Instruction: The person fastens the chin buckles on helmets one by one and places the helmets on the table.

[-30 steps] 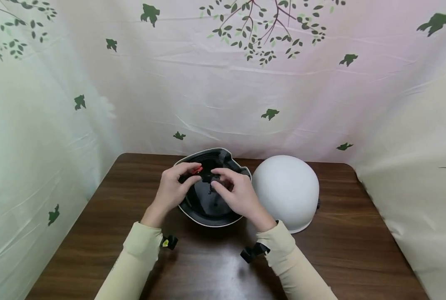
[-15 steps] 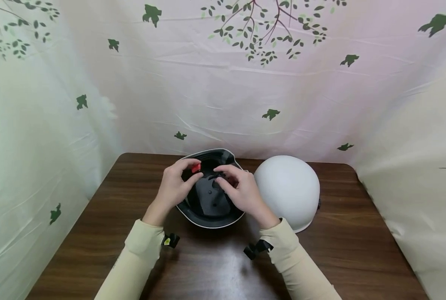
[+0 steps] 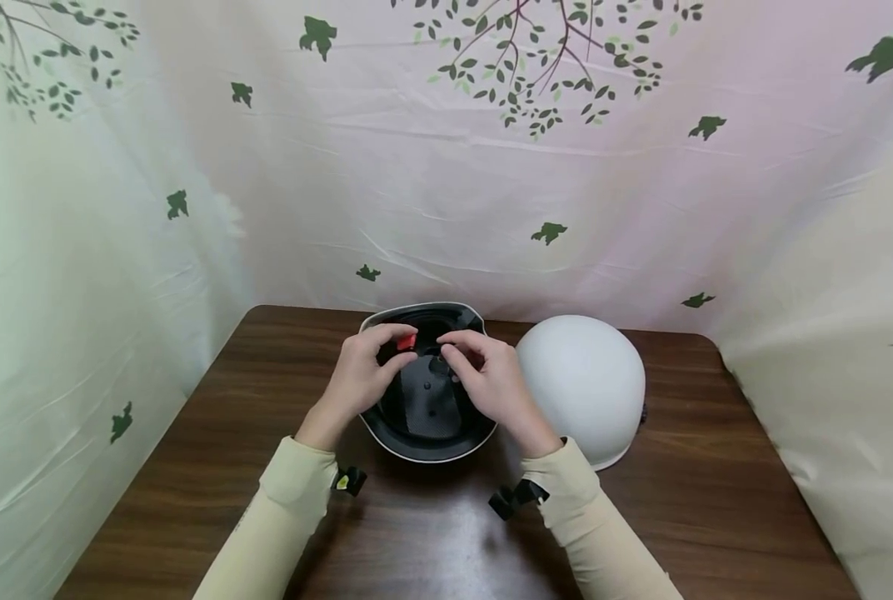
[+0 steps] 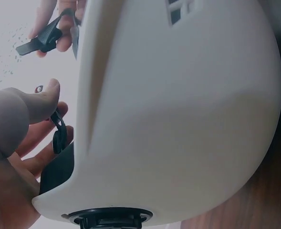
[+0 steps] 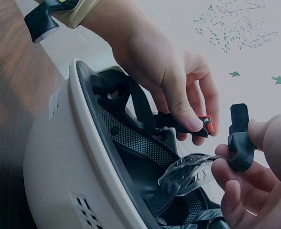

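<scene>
An upturned white helmet [image 3: 428,457] with a black padded inside lies under both hands. My left hand [image 3: 360,375] pinches a red-and-black buckle [image 5: 206,126] on a black strap [image 5: 141,105] that rises from the helmet. My right hand [image 3: 487,375] holds another black strap end [image 5: 239,119] with a black clip, its fingers curled round it. A clear plastic chin cup [image 5: 192,174] hangs on the webbing beside the right fingertips. The two buckle parts are apart, a short gap between the hands. In the left wrist view the helmet shell covers part of both hands.
A second white helmet [image 3: 581,387] sits dome up to the right, close beside the first. Both stand on a dark wooden table [image 3: 686,500]. A pale curtain [image 3: 446,183] with leaf and bird prints rises behind and at both sides.
The red buckle in my left hand has turned and shows more of its red face. The upturned helmet has turned slightly. Both hands stay close together over it.
</scene>
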Available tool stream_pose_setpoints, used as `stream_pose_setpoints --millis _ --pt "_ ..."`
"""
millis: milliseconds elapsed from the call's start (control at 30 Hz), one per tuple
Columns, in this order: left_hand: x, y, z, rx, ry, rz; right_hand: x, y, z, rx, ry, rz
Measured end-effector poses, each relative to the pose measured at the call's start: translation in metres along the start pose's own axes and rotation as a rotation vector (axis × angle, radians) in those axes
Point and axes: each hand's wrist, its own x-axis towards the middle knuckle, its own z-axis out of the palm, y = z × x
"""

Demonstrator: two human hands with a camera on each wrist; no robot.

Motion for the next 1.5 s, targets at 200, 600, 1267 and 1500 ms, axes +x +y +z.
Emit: stream_pose_setpoints --millis 200,600,1267,1500 --pt "-0.002 0.001 0.0 0.01 -0.003 0.007 -0.003 0.0 0.001 -0.062 0.019 0.019" --pt "0.001 0.007 0.002 0.04 0.041 0.052 0.002 -0.002 0.002 -0.074 0.061 -0.085" --pt "0.003 0.005 0.003 -0.002 0.046 0.069 0.01 -0.002 0.007 -0.156 0.076 -0.126" --pt "0.004 0.005 0.005 -0.018 0.047 0.085 0.01 -0.001 0.01 -0.192 0.075 -0.162"
